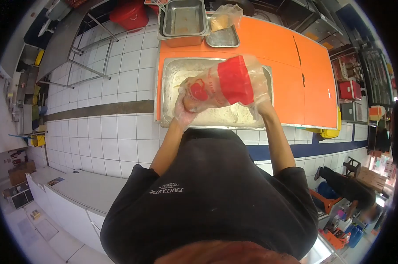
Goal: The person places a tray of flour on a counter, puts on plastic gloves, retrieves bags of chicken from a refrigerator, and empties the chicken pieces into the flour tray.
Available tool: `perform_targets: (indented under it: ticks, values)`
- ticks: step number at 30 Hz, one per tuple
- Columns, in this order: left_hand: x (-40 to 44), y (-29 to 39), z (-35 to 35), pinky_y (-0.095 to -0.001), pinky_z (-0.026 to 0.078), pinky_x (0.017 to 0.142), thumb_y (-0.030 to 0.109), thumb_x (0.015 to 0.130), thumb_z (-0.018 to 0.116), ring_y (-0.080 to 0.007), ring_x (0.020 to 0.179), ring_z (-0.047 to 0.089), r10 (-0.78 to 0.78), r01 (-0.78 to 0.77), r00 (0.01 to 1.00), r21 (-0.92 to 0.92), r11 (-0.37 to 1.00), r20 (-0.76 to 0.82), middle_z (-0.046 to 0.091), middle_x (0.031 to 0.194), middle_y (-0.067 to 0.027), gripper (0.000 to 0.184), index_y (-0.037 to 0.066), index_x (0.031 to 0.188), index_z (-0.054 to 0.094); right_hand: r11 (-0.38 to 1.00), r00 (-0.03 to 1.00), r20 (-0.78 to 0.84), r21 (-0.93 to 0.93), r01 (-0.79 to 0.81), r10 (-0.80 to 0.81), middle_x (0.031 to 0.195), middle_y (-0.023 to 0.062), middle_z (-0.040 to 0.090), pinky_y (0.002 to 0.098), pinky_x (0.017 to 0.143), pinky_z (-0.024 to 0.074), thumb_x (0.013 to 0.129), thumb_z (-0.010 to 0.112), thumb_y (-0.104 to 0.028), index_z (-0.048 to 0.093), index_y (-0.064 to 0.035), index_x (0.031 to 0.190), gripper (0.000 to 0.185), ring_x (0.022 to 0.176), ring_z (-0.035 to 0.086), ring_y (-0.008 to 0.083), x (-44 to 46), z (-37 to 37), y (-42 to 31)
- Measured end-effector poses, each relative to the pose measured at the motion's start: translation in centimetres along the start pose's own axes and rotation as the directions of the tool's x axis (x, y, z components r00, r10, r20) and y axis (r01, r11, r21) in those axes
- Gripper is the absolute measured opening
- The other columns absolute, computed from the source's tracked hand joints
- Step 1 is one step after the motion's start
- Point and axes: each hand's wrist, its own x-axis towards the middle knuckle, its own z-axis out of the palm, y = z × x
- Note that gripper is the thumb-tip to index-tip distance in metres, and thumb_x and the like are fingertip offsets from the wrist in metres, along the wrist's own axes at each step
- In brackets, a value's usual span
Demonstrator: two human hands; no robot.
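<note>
A clear plastic bag with red print [235, 81] is held up over a metal tray [166, 88] whose inside is coated with pale powder. My left hand [184, 112], in a thin clear glove, is wrapped round the bag's lower left end, where something brownish shows. At the bag's right end is my right hand [261, 105], with its fingers mostly hidden behind the plastic. What lies inside the bag is hard to make out.
The tray rests on an orange table [287, 99]. Behind it stand a deep steel pan [183, 20], a shallow tray [223, 39] and a bag with yellowish contents [221, 22]. A red bucket [129, 16] is at the back left. Another person [346, 189] is at the far right.
</note>
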Motion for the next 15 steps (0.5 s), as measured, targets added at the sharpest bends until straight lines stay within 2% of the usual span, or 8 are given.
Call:
perform_targets:
  ticks: [2,5,7,8,11,12,14,15]
  values:
    - [-0.3,0.1,-0.3,-0.0573,0.053,0.109,0.058,0.101,0.057,-0.0353,0.141,0.051,0.000,-0.001,1.000,0.086,0.996,0.006,0.049,0.155,-0.0131,0.072,0.018,0.158,0.038,0.994,0.994,-0.052,0.055,0.098,-0.095,0.107,0.0071,0.072,0.0383,0.089,0.0547,0.076,0.086,-0.022,0.066,-0.0088,0.123,0.053,0.101,0.067,0.0226,0.0,-1.0,-2.8]
    - [-0.3,-0.3,-0.2,-0.0584,0.055,0.107,0.055,0.101,0.060,-0.0358,0.140,0.053,-0.002,0.000,1.000,0.048,0.999,0.031,0.050,0.153,-0.0141,0.071,0.015,0.157,0.038,0.995,0.993,0.113,-0.093,0.042,-0.032,0.105,0.0070,0.072,0.0400,0.088,0.0549,0.075,0.086,-0.027,0.067,-0.0099,0.120,0.051,0.101,0.069,0.0228,-0.1,0.2,-0.9]
    - [-0.1,-0.6,-0.1,-0.0589,0.057,0.104,0.054,0.100,0.062,-0.0358,0.137,0.055,0.015,-0.018,0.998,0.057,0.998,0.054,0.051,0.152,-0.0147,0.074,0.013,0.156,0.038,0.928,0.938,0.283,-0.362,-0.089,0.200,0.104,0.0072,0.072,0.0398,0.088,0.0557,0.074,0.087,-0.031,0.068,-0.0122,0.117,0.051,0.101,0.070,0.0219,1.2,1.2,-2.1]
    - [-0.1,-0.8,-0.2,-0.0589,0.057,0.104,0.054,0.100,0.062,-0.0358,0.137,0.055,0.008,-0.011,0.999,0.059,0.998,0.051,0.051,0.152,-0.0147,0.074,0.013,0.156,0.038,0.928,0.938,0.280,-0.361,-0.096,0.206,0.104,0.0072,0.072,0.0398,0.088,0.0557,0.074,0.087,-0.031,0.068,-0.0122,0.117,0.051,0.101,0.070,0.0219,0.9,1.4,-0.8]
    - [-0.2,-1.0,0.3,-0.0583,0.057,0.104,0.055,0.099,0.064,-0.0358,0.138,0.054,0.031,-0.024,0.998,0.116,0.993,-0.055,0.051,0.151,-0.0148,0.075,0.011,0.155,0.040,0.879,0.929,0.346,-0.473,0.053,0.131,0.105,0.0076,0.073,0.0389,0.090,0.0555,0.075,0.087,-0.030,0.067,-0.0127,0.121,0.053,0.101,0.069,0.0236,-0.4,2.5,4.4]
    - [-0.3,-1.1,0.4,-0.0581,0.056,0.105,0.055,0.099,0.064,-0.0355,0.137,0.055,0.038,-0.032,0.998,0.107,0.994,-0.054,0.051,0.151,-0.0147,0.075,0.011,0.155,0.041,0.951,0.981,0.188,-0.290,0.107,-0.053,0.110,0.0070,0.073,0.0395,0.092,0.0559,0.077,0.087,-0.026,0.065,-0.0115,0.125,0.054,0.103,0.069,0.0233,-0.3,2.6,4.7]
    - [-0.5,-1.3,0.4,-0.0580,0.056,0.105,0.056,0.099,0.065,-0.0352,0.136,0.055,0.039,-0.033,0.997,0.101,0.994,-0.061,0.051,0.151,-0.0146,0.075,0.010,0.154,0.042,0.976,0.981,-0.013,-0.106,0.191,-0.194,0.114,0.0064,0.072,0.0402,0.094,0.0564,0.080,0.087,-0.021,0.064,-0.0102,0.129,0.055,0.106,0.069,0.0230,-1.0,2.0,5.3]
    - [-0.5,-1.5,0.5,-0.0584,0.055,0.106,0.055,0.098,0.065,-0.0348,0.136,0.055,0.080,-0.076,0.994,0.061,0.995,-0.073,0.052,0.151,-0.0143,0.074,0.011,0.154,0.043,0.972,0.991,0.021,0.192,-0.136,0.135,0.120,0.0066,0.071,0.0400,0.096,0.0566,0.083,0.085,-0.016,0.062,-0.0088,0.132,0.055,0.110,0.068,0.0221,-1.0,0.9,4.3]
